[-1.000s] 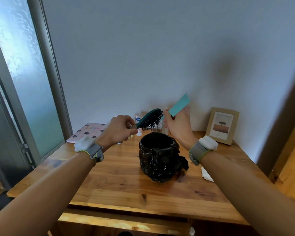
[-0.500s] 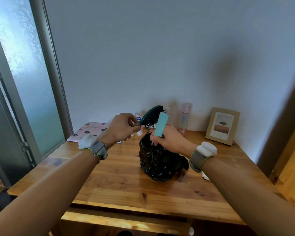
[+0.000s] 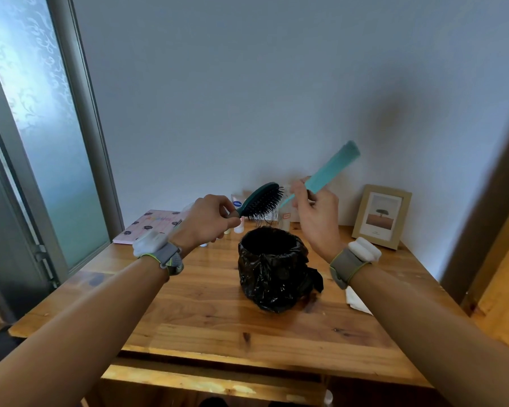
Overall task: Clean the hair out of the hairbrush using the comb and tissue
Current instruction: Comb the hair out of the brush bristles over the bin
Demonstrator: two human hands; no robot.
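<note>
Head view: a dark-teal hairbrush, bristles rightward, is pinched by the left hand, a teal comb gripped slantwise by the right hand.

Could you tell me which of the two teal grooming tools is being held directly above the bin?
The hairbrush, gripped by the left hand, hangs over the black-lined bin; the comb, in the right hand, is raised off to the right.

We see the bin standing mid-table, bare wood near and left of it. A tissue lies just right of the bin. Along the far edge a notebook, small bottles and a frame block the wall side.
</note>
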